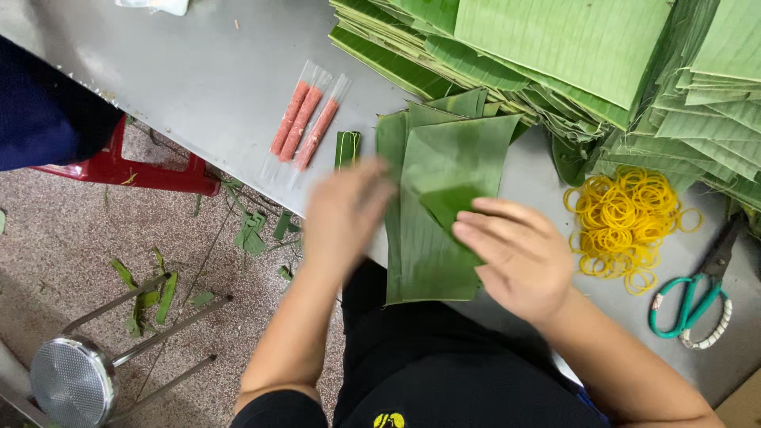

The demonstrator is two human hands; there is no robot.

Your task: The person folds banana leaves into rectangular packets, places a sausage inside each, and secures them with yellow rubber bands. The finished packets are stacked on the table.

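Near left, one metal stool (75, 380) stands on a speckled floor (79, 238) littered with leaf scraps. One grey metal surface (214, 71) carries the work. Right hand (519, 257): grip open, fingers flat on a small leaf piece (444, 202) atop the cut leaf pile (436, 238) at the near edge. Left hand (345, 214): blurred, open, at the pile's left edge; hold cannot be told. Right: one heap of yellow rubber bands (626, 226), one pair of green-handled scissors (697, 297). Farther: one small wrapped bundle (347, 148), three pink sticks in clear sleeves (305, 119), large leaf stacks (571, 55).
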